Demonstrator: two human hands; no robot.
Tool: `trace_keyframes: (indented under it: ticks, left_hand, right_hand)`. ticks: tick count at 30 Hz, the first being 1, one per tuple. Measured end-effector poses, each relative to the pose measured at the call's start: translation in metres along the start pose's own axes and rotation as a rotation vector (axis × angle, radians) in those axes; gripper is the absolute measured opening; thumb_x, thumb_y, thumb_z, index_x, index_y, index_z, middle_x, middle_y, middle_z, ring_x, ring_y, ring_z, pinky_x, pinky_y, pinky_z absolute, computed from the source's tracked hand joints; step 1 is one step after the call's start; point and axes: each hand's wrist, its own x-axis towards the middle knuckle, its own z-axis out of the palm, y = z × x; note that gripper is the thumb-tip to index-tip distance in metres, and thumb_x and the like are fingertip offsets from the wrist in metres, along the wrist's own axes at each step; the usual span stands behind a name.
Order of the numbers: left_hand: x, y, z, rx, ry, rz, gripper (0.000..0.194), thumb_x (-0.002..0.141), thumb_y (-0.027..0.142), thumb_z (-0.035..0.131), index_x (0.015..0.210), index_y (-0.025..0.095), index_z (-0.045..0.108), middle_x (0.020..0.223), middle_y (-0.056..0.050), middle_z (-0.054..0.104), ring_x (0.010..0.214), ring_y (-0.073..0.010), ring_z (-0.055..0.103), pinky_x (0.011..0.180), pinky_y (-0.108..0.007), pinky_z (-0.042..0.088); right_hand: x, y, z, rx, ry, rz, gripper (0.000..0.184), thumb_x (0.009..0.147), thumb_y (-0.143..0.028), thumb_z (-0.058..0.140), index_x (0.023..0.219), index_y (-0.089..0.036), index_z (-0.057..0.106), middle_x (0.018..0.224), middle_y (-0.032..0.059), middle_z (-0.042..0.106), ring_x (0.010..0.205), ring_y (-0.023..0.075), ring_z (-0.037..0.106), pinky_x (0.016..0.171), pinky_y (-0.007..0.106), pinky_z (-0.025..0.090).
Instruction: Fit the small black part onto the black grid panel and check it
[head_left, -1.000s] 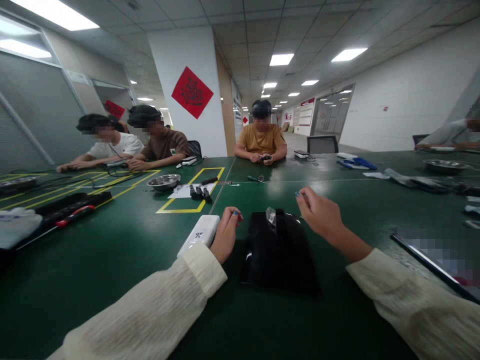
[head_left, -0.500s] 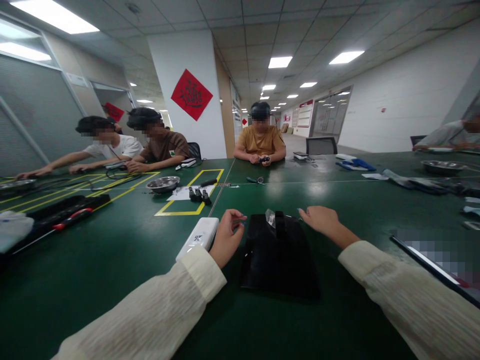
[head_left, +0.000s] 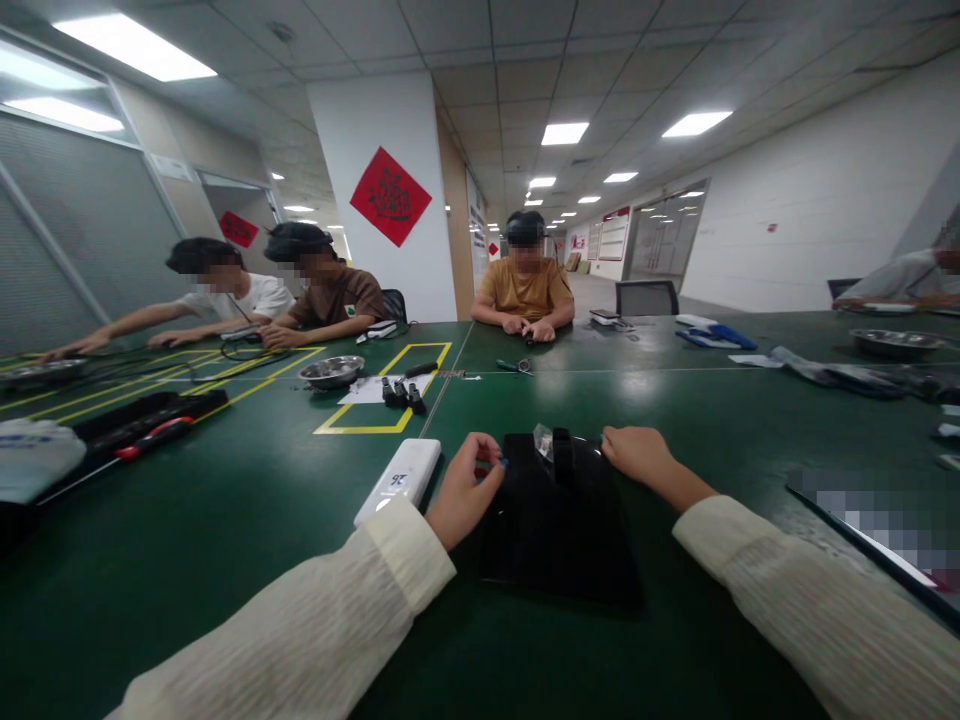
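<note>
"Baseplate [head_left: 559, 550] first: where does it lie?"

"Flat on the green surface [head_left: 187, 520], at the near side, between the two hands. It's black and glossy, with an upright bracket [head_left: 562, 458] toward its far edge and a small clear plastic bag [head_left: 543, 441] just left of that."

"And the fingers?"

"The left hand [head_left: 466, 488] has its fingers curled toward the thumb, narrow, by the far left part. The right hand [head_left: 637, 459] is bent, tips at the far right corner. I can't tell whether either grips or merely touches."

"How would you handle it well?"

"With matched, light pressure on both edges and fingertips off the gloss, which probably smudges and slips. I'd also mind the white power bank [head_left: 400, 475] left of the left wrist; a careless cuff could nudge it."
</note>
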Motion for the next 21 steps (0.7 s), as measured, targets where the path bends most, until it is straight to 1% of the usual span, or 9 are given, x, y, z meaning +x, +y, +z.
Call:
trace_keyframes:
  ticks: [4,8,10,13,16,18,21]
  left_hand:
    - [-0.003,0.002,0.000,0.059,-0.058,0.026,0.012,0.076,0.014,0.049,0.087,0.019,0.046,0.083,0.001,0.050,0.074,-0.0116,0.051,0.061,-0.023,0.040]
    - [-0.004,0.001,0.000,0.065,-0.071,0.033,0.011,0.077,0.015,0.049,0.087,0.019,0.046,0.086,0.000,0.050,0.076,-0.0121,0.051,0.062,-0.022,0.040]
    - [-0.004,0.000,0.000,0.064,-0.073,0.037,0.011,0.078,0.016,0.049,0.087,0.019,0.046,0.085,0.001,0.050,0.075,-0.0120,0.050,0.062,-0.023,0.040]
    - [-0.004,-0.001,0.001,0.065,-0.065,0.043,0.011,0.077,0.015,0.049,0.087,0.019,0.046,0.083,0.001,0.049,0.073,-0.0117,0.049,0.062,-0.023,0.040]
    - [-0.004,0.000,0.001,0.069,-0.056,0.044,0.011,0.077,0.014,0.048,0.086,0.019,0.046,0.082,0.002,0.049,0.073,-0.0118,0.049,0.062,-0.023,0.040]
    - [-0.004,0.001,0.001,0.073,-0.062,0.048,0.011,0.077,0.014,0.049,0.085,0.019,0.046,0.082,0.001,0.049,0.073,-0.0121,0.050,0.062,-0.023,0.040]
    - [-0.003,0.002,0.000,0.076,-0.077,0.059,0.010,0.077,0.015,0.050,0.085,0.019,0.046,0.083,0.001,0.050,0.074,-0.0126,0.050,0.063,-0.024,0.040]
  right_hand:
    - [0.001,0.003,0.001,0.006,0.014,0.007,0.037,0.092,-0.028,0.033,0.095,-0.015,0.067,0.095,0.0136,0.070,0.089,0.0264,0.067,0.068,0.031,0.046]
    - [0.004,0.001,0.003,0.005,0.052,0.082,0.051,0.094,-0.041,0.026,0.099,-0.009,0.065,0.090,0.0185,0.070,0.086,0.0302,0.067,0.067,0.036,0.047]
    - [0.009,-0.001,0.003,0.008,0.053,0.098,0.054,0.094,-0.044,0.028,0.100,-0.006,0.065,0.089,0.0208,0.069,0.087,0.0315,0.067,0.067,0.037,0.047]
    - [0.016,-0.003,0.003,0.020,0.039,0.067,0.048,0.093,-0.039,0.032,0.095,-0.008,0.068,0.094,0.0201,0.069,0.090,0.0299,0.066,0.069,0.035,0.046]
    - [0.019,-0.001,0.003,0.034,0.030,0.028,0.040,0.092,-0.031,0.034,0.097,-0.010,0.068,0.097,0.0178,0.070,0.090,0.0265,0.066,0.069,0.032,0.045]
    - [0.018,0.001,0.002,0.045,0.030,0.011,0.037,0.091,-0.027,0.035,0.099,-0.011,0.067,0.097,0.0169,0.070,0.089,0.0253,0.066,0.067,0.030,0.043]
    - [0.014,0.005,-0.003,0.077,0.056,0.003,0.036,0.091,-0.027,0.035,0.093,-0.012,0.067,0.094,0.0151,0.070,0.084,0.0234,0.066,0.064,0.028,0.039]
